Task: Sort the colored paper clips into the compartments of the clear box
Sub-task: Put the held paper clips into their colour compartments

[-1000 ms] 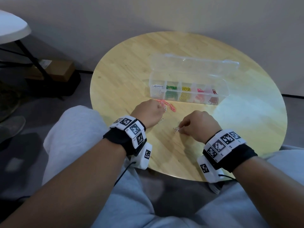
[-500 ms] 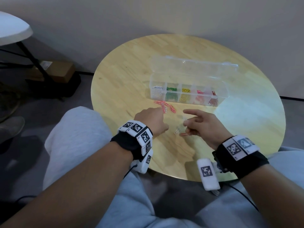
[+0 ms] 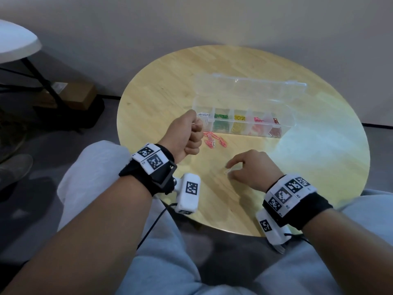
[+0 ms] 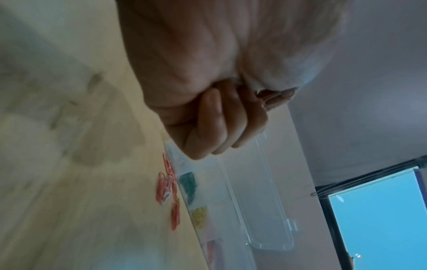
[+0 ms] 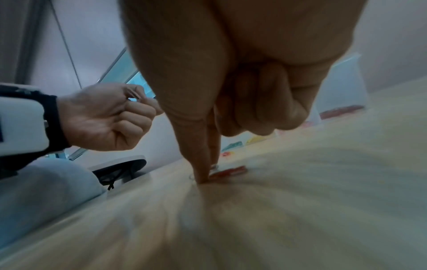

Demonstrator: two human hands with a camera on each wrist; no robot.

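The clear box [image 3: 287, 122] stands open on the round wooden table [image 3: 308, 171], its lid folded back. Its compartments hold white, green, yellow, pink and red clips. A small pile of pink clips [image 3: 213, 141] lies in front of its left end, also seen in the left wrist view [image 4: 167, 184]. My left hand [image 3: 194, 125] hovers beside the white compartment, fist curled, thumb and forefinger pinching a pale clip [image 5: 133, 97]. My right hand [image 3: 230, 170] is down on the table, forefinger and thumb closing on a pale clip [image 3: 227, 171], with a red clip [image 5: 231, 171] beside the fingertips [image 5: 203, 175].
My knees in grey trousers [image 3: 95, 167] press against the table's near edge. A white side table [image 3: 14, 43] and a cardboard box [image 3: 72, 94] stand on the floor to the left. A wall runs close behind the table.
My left hand rose from the table and moved towards the box's left end with a clip. My right hand lifted briefly, then came back down onto the clips near the front.
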